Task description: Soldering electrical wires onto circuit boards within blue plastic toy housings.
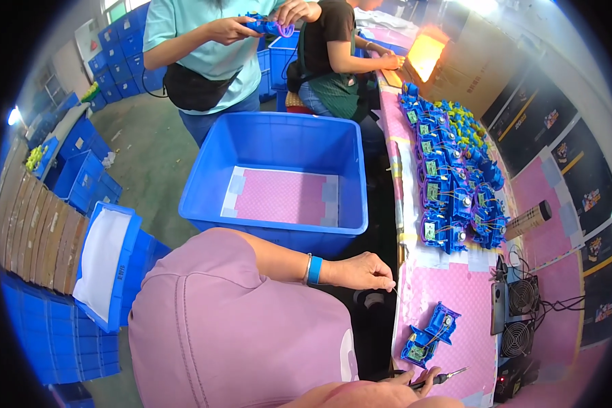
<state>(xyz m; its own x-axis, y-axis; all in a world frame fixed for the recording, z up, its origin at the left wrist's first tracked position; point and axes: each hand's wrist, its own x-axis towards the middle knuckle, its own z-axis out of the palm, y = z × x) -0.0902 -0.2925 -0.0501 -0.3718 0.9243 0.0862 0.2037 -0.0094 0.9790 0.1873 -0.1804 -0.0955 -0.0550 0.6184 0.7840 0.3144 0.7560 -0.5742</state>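
With thumb and fingertips pinched together, my left hand [360, 273] holds a thin strand of solder wire [396, 291] at the table's edge. A blue band circles that wrist. Low in the picture, my right hand [418, 382] grips a soldering iron [439, 379], its metal tip pointing right. Between the hands, on the pink patterned mat [462, 285], lies an opened blue plastic housing [442, 322] in two joined halves; a green circuit board [418, 353] shows in the nearer half. Neither the wire nor the iron touches it.
Many similar blue housings [432, 194] stand in rows farther up the table. Two small fans [519, 338] and a dark tube [529, 219] are along its right side. A large blue bin [275, 234] sits left of the table. Beyond it, a person [214, 54] handles a blue part; another sits at the table.
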